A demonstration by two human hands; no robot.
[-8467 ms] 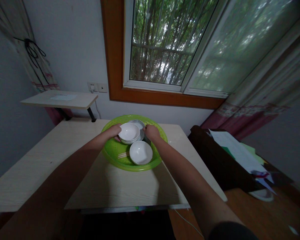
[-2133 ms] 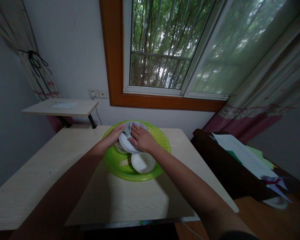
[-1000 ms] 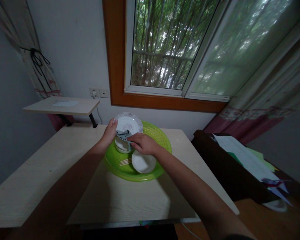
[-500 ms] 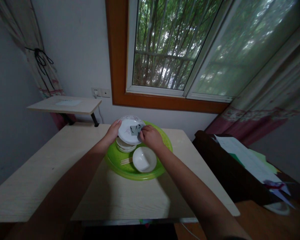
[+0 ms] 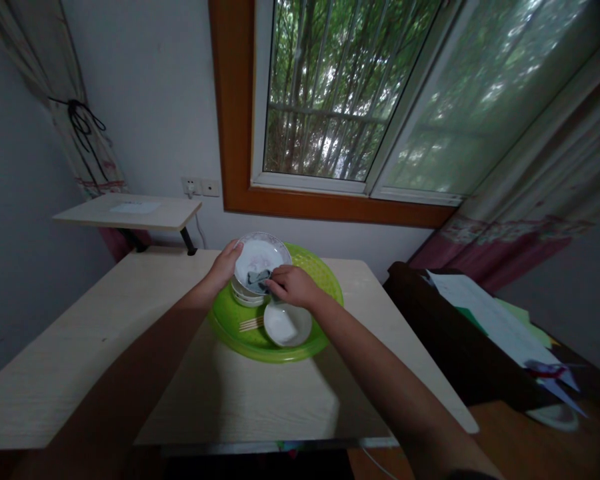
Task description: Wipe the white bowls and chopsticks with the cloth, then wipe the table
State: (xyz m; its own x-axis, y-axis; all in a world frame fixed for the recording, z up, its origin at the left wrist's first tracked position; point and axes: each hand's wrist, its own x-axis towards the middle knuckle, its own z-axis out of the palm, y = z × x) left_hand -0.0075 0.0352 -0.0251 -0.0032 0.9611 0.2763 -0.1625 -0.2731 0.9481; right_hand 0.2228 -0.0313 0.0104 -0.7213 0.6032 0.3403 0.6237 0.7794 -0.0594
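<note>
Over green plastic basin (image 5: pixel 274 355), left hand (image 5: pixel 224 263) pinching round plate (image 5: pixel 261 255), right hand (image 5: pixel 294 287) crumpled cloth (image 5: pixel 257 280)

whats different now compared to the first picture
The left hand has let go of the stacked bowls and now holds a patterned plate, tilted, above them. The right hand now holds a grey cloth against it. The front bowl, chopsticks and green basin stayed put.

Dim daylight falls through a sliding window (image 5: pixel 330 93) framed in orange-brown wood (image 5: pixel 237 107) at the upper centre, a tied curtain (image 5: pixel 43 73) hanging upper left against the pale wall (image 5: pixel 145 87), while a light wooden table (image 5: pixel 265 407) spans the lower centre and brown floor (image 5: pixel 500 433) shows lower right.
</note>
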